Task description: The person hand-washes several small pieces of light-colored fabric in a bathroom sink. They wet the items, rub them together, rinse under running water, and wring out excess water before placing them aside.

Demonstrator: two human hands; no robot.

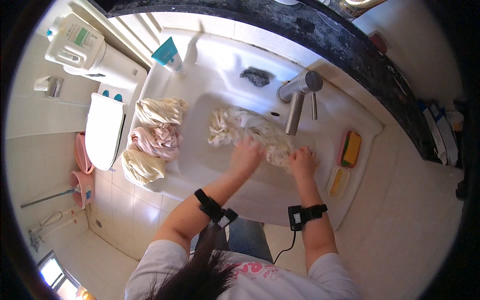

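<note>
A wet white cloth point(240, 120) lies bunched in the basin of a white ceramic sink point(225, 202). My left hand point(248, 155), blurred, is closed at the near side of this cloth; its fingertips are hard to make out. At the cloth's right end, below the faucet, my right hand point(303, 161) grips the fabric in a fist. The metal faucet point(296, 108) reaches over the basin just beyond my right hand. Three folded or bundled cloths rest along the sink's left rim: a cream one point(159, 111), a pale pink one point(153, 141) and a yellowish one point(143, 166).
A teal-capped tube point(170, 58) stands at the back left, and a dark scouring pad point(255, 77) lies behind the basin. On the right rim are a sponge in a pink dish point(350, 149) and a soap box point(338, 182). Left are a toilet point(105, 131) and a pink bucket point(83, 189).
</note>
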